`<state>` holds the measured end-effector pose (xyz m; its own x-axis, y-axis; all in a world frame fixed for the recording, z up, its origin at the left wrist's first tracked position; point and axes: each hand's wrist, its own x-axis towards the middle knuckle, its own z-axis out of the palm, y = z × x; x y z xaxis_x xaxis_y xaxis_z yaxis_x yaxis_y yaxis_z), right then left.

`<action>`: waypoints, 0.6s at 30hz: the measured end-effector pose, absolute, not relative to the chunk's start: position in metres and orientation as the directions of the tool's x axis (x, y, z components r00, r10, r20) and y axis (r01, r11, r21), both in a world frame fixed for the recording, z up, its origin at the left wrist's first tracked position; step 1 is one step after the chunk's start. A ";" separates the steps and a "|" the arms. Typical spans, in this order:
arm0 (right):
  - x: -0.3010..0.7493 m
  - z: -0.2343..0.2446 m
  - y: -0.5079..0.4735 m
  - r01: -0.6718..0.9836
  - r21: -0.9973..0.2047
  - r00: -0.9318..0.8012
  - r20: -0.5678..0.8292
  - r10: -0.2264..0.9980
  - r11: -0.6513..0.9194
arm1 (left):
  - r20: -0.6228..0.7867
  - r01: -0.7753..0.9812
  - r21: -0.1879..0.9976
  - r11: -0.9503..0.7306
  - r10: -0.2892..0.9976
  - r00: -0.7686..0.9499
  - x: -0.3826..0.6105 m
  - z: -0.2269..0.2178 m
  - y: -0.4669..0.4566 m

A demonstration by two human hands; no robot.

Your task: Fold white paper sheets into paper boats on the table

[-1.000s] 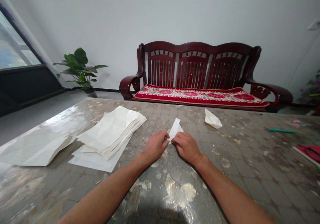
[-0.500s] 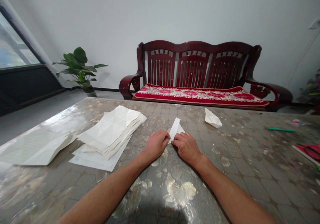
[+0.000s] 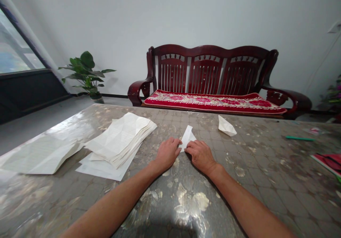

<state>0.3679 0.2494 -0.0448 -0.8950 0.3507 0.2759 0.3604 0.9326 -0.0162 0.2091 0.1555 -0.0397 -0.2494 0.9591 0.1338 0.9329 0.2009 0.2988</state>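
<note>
While both hands rest low on the desk, a folded white paper lies between them, narrow end pointing away. Left grip and right grip are curled nearly shut at its base, fingertips at or just beside the edges; pinching or only touching, can't tell. Should handle light and soft, creases easily, may slide on the glossy desk top. Best hold is the thicker folded base, not the thin tip. Stack of folded paper sits left of the hands, small folded paper piece ahead right.
</note>
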 end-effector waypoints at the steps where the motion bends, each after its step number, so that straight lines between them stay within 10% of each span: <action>1: 0.367 -0.045 0.249 0.356 -0.018 -0.896 0.276 0.347 0.934 | 0.137 0.935 0.289 0.207 0.957 -0.255 0.210 -0.040 0.157; 11: 0.367 -0.044 0.249 0.330 -0.075 -0.905 0.260 0.338 0.941 | 0.072 0.950 0.162 0.265 0.957 -0.280 0.215 -0.033 0.174; 18: 0.370 -0.044 0.250 0.301 -0.065 -0.914 0.263 0.308 0.951 | 0.002 0.896 0.277 0.346 0.933 -0.361 0.196 -0.026 0.201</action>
<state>0.3698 0.2504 -0.0444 -0.9143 0.3077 0.2633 0.3014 0.9513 -0.0650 0.1961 0.2010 -0.0257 -0.3607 0.9327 0.0015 0.8962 0.3461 0.2773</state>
